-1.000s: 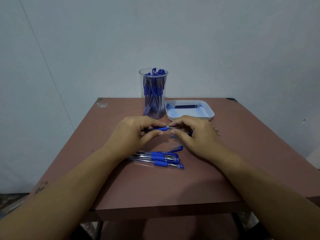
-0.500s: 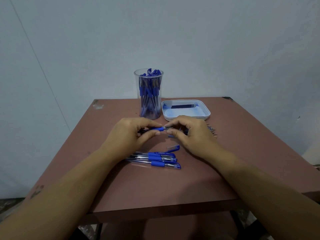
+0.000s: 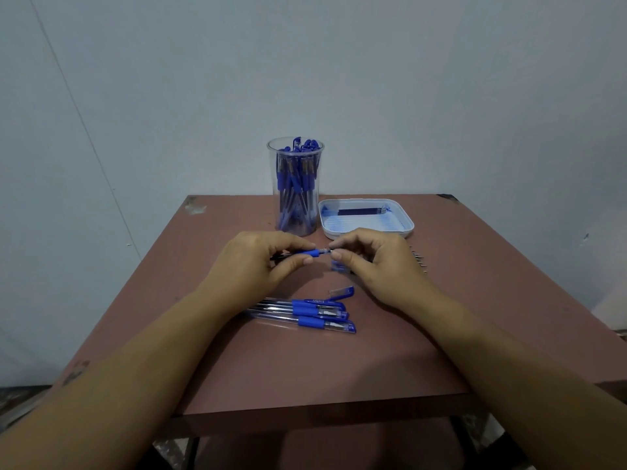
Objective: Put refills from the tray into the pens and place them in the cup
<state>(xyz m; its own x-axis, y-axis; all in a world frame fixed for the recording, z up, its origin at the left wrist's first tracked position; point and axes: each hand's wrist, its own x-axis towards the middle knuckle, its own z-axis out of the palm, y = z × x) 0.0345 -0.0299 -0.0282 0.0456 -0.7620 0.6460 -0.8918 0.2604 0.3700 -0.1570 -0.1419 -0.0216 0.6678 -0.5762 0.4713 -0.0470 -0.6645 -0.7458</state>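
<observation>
Pen (image 3: 310,253) between pinching left hand (image 3: 258,262) and right hand (image 3: 376,262)

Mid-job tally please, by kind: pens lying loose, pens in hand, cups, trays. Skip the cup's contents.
Loose pens lying flat: 3
Held pen, gripped by left hand and right hand: 1
Cup: 1
Tray: 1
Total: 6

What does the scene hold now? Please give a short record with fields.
left hand: grips the barrel of a pen above the table
right hand: pinches the tip end of that pen
cup: clear, upright, full of blue pens, left of the tray
tray: white, with a few dark refills at its far side
loose pens: a few, side by side, nearer than the hands
loose cap: lies just beyond them
</observation>
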